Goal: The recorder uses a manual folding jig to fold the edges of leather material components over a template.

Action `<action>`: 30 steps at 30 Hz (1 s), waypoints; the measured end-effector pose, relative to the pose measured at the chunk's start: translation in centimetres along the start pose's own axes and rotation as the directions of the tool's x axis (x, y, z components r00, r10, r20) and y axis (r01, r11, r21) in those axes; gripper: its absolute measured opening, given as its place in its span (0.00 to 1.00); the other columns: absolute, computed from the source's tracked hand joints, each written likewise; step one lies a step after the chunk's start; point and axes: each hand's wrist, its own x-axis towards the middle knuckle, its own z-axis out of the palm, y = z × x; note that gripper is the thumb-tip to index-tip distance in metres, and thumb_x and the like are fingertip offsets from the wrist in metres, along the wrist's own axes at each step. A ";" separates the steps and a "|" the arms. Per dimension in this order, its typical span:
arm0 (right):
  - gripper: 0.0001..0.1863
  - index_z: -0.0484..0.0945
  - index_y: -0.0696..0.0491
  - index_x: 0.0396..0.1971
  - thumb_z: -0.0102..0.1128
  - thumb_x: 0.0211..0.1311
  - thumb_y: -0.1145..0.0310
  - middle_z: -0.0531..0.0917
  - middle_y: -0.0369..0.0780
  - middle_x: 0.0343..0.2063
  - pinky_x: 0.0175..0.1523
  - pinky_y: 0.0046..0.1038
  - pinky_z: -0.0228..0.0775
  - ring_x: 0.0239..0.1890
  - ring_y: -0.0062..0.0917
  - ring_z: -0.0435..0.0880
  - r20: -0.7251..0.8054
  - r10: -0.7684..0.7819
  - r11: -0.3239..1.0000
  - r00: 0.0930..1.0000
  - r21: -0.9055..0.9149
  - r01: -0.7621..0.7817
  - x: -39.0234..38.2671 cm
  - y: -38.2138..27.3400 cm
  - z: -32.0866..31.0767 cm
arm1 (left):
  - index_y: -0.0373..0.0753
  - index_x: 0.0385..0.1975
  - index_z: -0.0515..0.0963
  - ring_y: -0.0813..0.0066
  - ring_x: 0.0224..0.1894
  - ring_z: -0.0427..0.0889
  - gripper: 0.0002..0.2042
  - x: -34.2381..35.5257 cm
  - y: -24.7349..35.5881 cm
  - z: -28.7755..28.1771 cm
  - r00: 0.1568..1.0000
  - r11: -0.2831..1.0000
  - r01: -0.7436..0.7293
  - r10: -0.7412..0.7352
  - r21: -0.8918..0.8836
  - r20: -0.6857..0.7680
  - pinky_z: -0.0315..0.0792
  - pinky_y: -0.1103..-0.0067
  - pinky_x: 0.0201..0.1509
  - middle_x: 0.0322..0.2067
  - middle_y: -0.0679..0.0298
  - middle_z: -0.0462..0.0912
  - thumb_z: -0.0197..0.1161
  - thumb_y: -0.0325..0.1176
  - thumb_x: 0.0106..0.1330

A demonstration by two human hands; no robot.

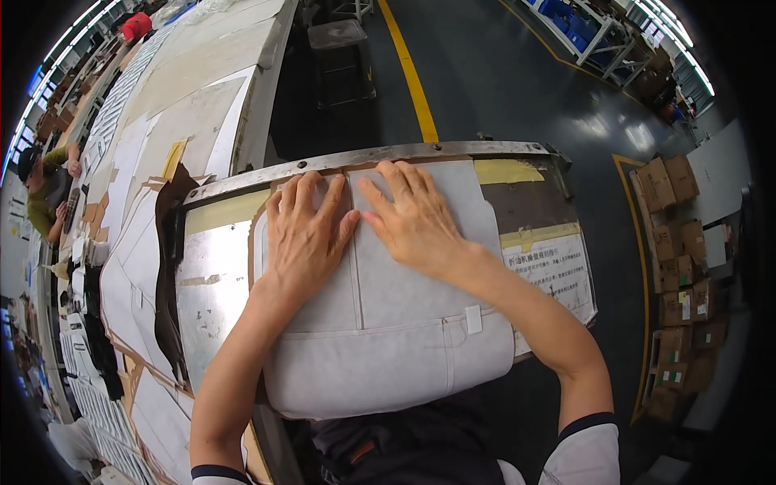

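A large pale grey-white sewn panel (388, 364) with brown edges and several stitched seams lies on a metal machine table (212, 311). Its near end hangs over the table's front edge, by my waist. My left hand (307, 230) rests flat on the panel's far left part, fingers spread. To its right, my right hand (412, 214) presses flat on the same panel, fingers apart, the two thumbs close together. The fingertips of both hands come close to a metal bar (356, 162) along the table's far edge. A small white tag (473, 319) sits on the panel's near right part.
Stacked pale panels (137, 283) with brown edges lie on the left workbench. A co-worker (48, 194) sits beyond it. A stool (338, 40) stands ahead on the floor. Cardboard boxes (683, 267) are piled at the right. A printed sheet (550, 279) covers the table's right part.
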 end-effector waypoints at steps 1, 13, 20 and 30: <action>0.25 0.76 0.59 0.59 0.64 0.68 0.61 0.76 0.50 0.58 0.69 0.48 0.60 0.63 0.45 0.71 0.002 0.003 1.000 1.000 -0.002 -0.003 0.1 -0.1 0.1 | 0.38 0.64 0.76 0.50 0.64 0.70 0.25 0.1 0.0 0.2 1.000 1.000 -0.004 0.004 -0.002 -0.009 0.62 0.57 0.66 0.59 0.50 0.73 0.61 0.46 0.74; 0.26 0.75 0.56 0.61 0.61 0.70 0.57 0.76 0.49 0.56 0.64 0.52 0.62 0.61 0.43 0.71 0.056 0.130 0.966 0.990 -0.232 -0.114 0.8 -1.3 0.4 | 0.43 0.63 0.77 0.49 0.62 0.72 0.21 0.7 1.3 0.2 0.999 0.996 0.022 -0.018 0.087 -0.045 0.66 0.58 0.65 0.58 0.52 0.74 0.64 0.36 0.71; 0.28 0.74 0.59 0.61 0.66 0.68 0.58 0.73 0.52 0.60 0.69 0.52 0.59 0.66 0.46 0.69 0.032 0.106 0.988 0.994 -0.116 -0.102 -1.7 -0.4 -1.5 | 0.40 0.62 0.76 0.51 0.63 0.73 0.19 0.7 1.3 0.9 0.999 0.993 0.038 -0.034 0.115 -0.031 0.68 0.58 0.65 0.59 0.50 0.74 0.61 0.35 0.73; 0.29 0.74 0.66 0.62 0.60 0.71 0.59 0.74 0.60 0.62 0.70 0.57 0.58 0.65 0.58 0.71 -0.041 0.184 0.953 0.982 -0.236 -0.189 -4.2 1.7 -2.2 | 0.41 0.63 0.77 0.52 0.64 0.72 0.19 0.1 1.6 1.6 0.998 0.982 0.051 -0.042 0.183 -0.056 0.67 0.59 0.67 0.60 0.53 0.74 0.59 0.37 0.75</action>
